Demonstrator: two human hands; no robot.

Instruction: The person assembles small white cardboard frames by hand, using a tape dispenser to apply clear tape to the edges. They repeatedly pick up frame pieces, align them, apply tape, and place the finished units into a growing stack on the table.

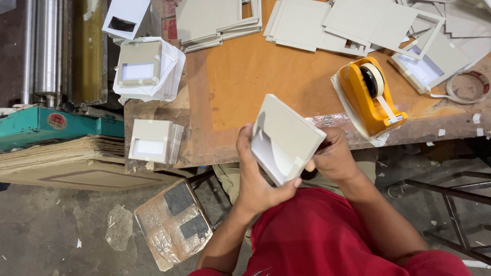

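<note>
Both hands, left hand (255, 176) and right hand (332, 156), clamp 1 grey board box (286, 138); 2 finished stacks (148, 69) lie beyond the left hand, flat boards (307, 23) remain ahead.

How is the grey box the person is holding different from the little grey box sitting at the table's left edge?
The held box is up off the table, tilted, gripped by the left hand and right hand; the small box lies flat on the table, untouched. The held box looks larger. Its white inside faces sideways; the small box's white panel faces up. Both are grey board with white.
</note>
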